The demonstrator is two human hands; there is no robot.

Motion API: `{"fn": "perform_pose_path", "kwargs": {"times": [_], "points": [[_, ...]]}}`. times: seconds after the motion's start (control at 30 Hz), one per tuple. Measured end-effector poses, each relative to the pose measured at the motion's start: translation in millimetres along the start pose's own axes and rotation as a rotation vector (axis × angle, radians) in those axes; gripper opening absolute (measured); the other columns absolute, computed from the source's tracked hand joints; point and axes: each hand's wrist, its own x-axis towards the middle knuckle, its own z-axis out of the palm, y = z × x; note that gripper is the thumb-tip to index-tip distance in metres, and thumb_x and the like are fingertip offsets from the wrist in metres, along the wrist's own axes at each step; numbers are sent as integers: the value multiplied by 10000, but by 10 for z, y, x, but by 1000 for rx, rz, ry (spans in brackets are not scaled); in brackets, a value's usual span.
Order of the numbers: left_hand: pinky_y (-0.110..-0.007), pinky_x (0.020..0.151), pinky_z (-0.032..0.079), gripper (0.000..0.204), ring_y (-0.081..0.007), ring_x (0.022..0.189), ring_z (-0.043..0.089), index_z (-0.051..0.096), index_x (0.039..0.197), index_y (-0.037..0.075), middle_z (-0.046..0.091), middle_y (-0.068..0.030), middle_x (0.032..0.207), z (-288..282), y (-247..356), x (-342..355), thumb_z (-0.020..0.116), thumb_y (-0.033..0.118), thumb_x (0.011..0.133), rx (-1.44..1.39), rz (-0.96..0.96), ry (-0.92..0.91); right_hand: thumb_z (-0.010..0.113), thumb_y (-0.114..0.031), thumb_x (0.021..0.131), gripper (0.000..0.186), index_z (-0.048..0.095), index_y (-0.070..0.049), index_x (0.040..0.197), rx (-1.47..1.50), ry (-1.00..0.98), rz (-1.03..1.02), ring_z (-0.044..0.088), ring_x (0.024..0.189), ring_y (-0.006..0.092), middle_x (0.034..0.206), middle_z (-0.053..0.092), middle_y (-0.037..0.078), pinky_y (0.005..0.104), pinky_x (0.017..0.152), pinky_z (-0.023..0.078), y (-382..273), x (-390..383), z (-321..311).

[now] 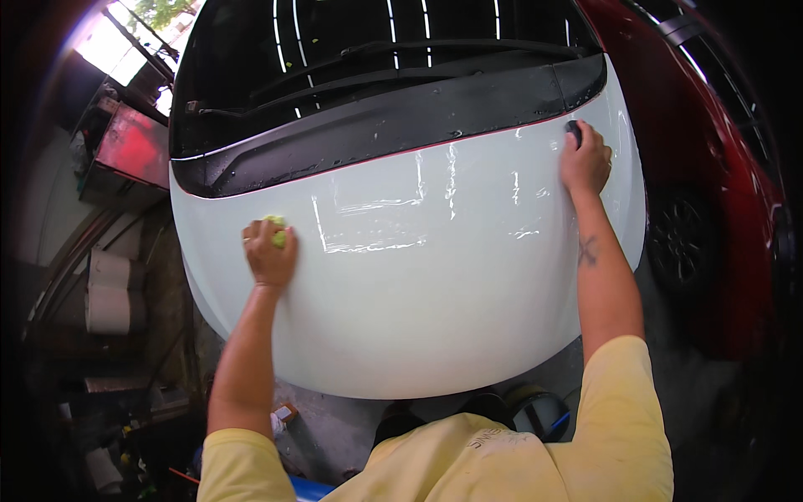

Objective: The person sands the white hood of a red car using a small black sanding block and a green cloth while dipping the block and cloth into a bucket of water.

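Note:
A car's glossy white hood [435, 309] spreads out in front of me. On its left part, my left hand [269, 261] is closed on a crumpled yellow-green cloth [278, 238], pressed against the paint. Toward the far right corner of the hood, my right hand [588, 167] grips a small black block [574, 131], perhaps an applicator; its underside is hidden. Bright lamp reflections and a few streaks lie on the paint between my hands.
Beyond the hood are a black cowl [368, 134], wipers [468, 46] and a dark windshield. A red car [703, 142] stands close on the right. At left are a red-topped box [134, 146] and a white roll [113, 293]. A dark rounded container [539, 412] sits below the hood.

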Motion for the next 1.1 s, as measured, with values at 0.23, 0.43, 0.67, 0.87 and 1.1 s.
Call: {"fn": "perform_pose_path", "kwargs": {"times": [0.23,0.43,0.67,0.87,1.1], "points": [[-516,1196,471,493,-421,1415,599,755,1350,136,692,-138,1442,-99,-787,263,829,263,880,-102,78,-57,647,-111,949,381,715,-131,1324,205,-65,-366,673,1001,311,1276,716,56,492,846,583,-2866,-2130,58],[-512,1172,493,433,-397,1384,634,782,1258,117,711,-130,1417,-190,-1287,303,844,271,859,-149,127,-32,639,-121,1000,340,713,-171,1328,375,-14,-558,685,1144,281,1327,723,23,506,1056,547,-2778,-2223,149],[-510,1163,490,412,-387,1379,637,792,1212,115,713,-130,1396,-104,-1205,339,851,295,846,-217,144,-6,635,-250,1080,310,688,-194,1381,-89,1,121,663,1176,353,1322,718,68,528,1011,541,-2302,-1199,-50],[-515,1155,488,403,-386,1378,629,787,1205,120,705,-122,1397,-137,-1201,406,848,305,851,-187,146,-27,715,-188,969,361,710,-152,1328,258,-197,-500,664,1119,331,1297,711,56,533,974,542,-4341,-2780,-45],[-515,1161,478,388,-385,1376,627,788,1188,119,698,-121,1397,-122,-1257,342,842,307,853,-183,128,-30,664,-227,1063,347,703,-201,1406,16,-51,-27,647,1236,317,1376,731,44,464,1092,520,-1917,-1173,-156]]}}
